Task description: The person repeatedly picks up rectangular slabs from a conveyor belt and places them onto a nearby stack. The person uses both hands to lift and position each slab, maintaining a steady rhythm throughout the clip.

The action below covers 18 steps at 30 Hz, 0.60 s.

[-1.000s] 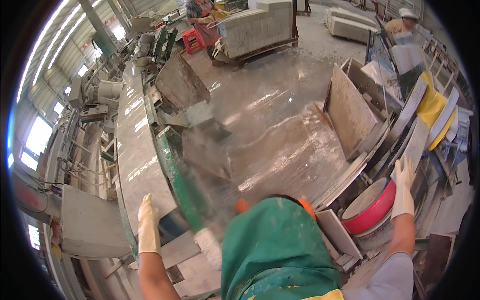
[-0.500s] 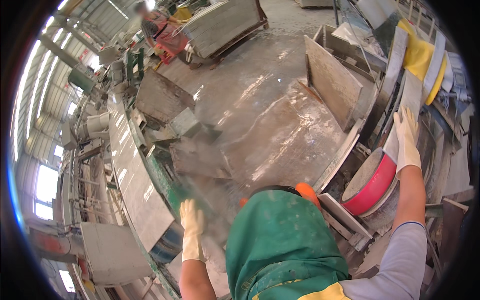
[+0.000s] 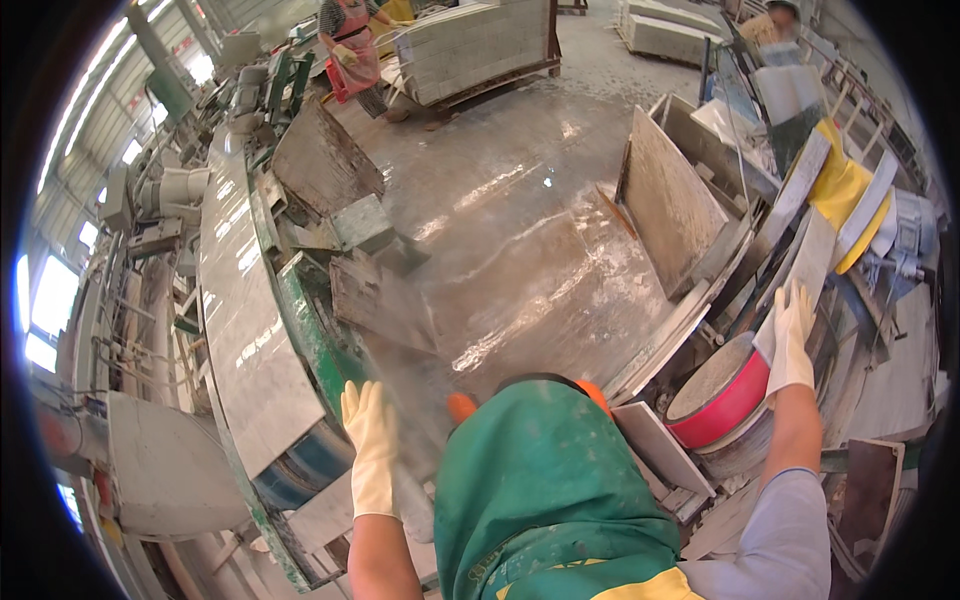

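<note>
My right hand, in one white glove, lies with fingers spread flat on a pale stone tile leaning on the right, just above one red-rimmed round basin. My left hand, gloved too, hangs open with fingers together and grips nothing, beside the long grey slab on the green-edged bench at left. Far off, one person in a red apron stands by one stacked pallet

Stone-cutting workshop: long polished slab on green machine bed, leaning stone tiles, wet dusty floor
</note>
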Available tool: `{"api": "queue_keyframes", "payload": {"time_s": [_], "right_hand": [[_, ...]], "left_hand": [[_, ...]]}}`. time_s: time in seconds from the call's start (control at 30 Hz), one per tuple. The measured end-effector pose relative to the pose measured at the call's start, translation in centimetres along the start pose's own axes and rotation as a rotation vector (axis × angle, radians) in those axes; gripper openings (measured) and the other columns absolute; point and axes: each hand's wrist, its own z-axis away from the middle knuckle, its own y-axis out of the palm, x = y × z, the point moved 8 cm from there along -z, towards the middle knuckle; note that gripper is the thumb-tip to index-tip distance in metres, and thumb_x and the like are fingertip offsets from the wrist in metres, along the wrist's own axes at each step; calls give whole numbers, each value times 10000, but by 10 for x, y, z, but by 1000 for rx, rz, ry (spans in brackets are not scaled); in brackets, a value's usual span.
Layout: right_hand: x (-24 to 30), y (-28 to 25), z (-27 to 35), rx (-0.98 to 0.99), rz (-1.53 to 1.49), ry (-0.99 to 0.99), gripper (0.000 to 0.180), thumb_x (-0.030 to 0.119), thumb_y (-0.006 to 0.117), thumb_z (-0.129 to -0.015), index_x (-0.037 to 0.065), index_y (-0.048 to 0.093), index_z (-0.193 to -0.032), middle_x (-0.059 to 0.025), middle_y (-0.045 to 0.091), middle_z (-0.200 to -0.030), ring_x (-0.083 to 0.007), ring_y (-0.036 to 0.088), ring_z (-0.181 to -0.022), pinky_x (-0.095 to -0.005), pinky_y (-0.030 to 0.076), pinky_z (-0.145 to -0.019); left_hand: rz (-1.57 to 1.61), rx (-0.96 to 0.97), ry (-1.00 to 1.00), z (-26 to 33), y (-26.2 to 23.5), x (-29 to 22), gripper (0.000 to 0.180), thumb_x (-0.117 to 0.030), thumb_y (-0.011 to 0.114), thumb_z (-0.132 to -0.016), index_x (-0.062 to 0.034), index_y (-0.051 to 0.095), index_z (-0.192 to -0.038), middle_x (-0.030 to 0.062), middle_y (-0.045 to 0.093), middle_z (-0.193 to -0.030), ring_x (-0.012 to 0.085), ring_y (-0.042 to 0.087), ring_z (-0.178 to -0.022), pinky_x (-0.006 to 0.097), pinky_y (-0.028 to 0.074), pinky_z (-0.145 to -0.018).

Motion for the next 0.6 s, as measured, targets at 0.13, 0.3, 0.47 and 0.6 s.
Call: {"api": "queue_keyframes", "payload": {"time_s": [0.13, 0.3, 0.47, 0.6], "right_hand": [[12, -9, 38, -13, 8, -43, 640, 544, 439, -965, 167, 410, -1481, -163, 394, -1519, -363, 337, -1414, -566, 281, -1124], [22, -17, 92, -15, -63, -110, 621, 510, 482, -956, 147, 441, -1460, -183, 404, -1506, -396, 348, -1398, -526, 284, -1132], [18, -19, 99, 15, -230, -97, 728, 528, 612, -870, 133, 442, -1458, -220, 407, -1491, -407, 356, -1389, -465, 297, -1140], [4, -18, 79, 142, -335, 160, 947, 552, 764, -711, 75, 426, -1457, -263, 380, -1491, -399, 344, -1399, -452, 288, -1151]], "left_hand": [[20, -98, 1, 1, -5, 1, 383, -101, 630, -761, -41, 621, -1138, 141, 627, -1170, 468, 485, -1236, 550, 338, -1084], [74, -148, -15, 4, -5, 6, 372, -121, 666, -769, -39, 651, -1131, 156, 641, -1193, 442, 487, -1249, 535, 326, -1100], [143, -155, -48, 5, -7, 8, 383, -137, 681, -769, -41, 658, -1139, 171, 651, -1192, 438, 481, -1270, 525, 306, -1126], [153, -156, -44, 6, -10, 7, 379, -149, 686, -763, -40, 660, -1125, 179, 650, -1190, 443, 485, -1267, 521, 301, -1132]]}}
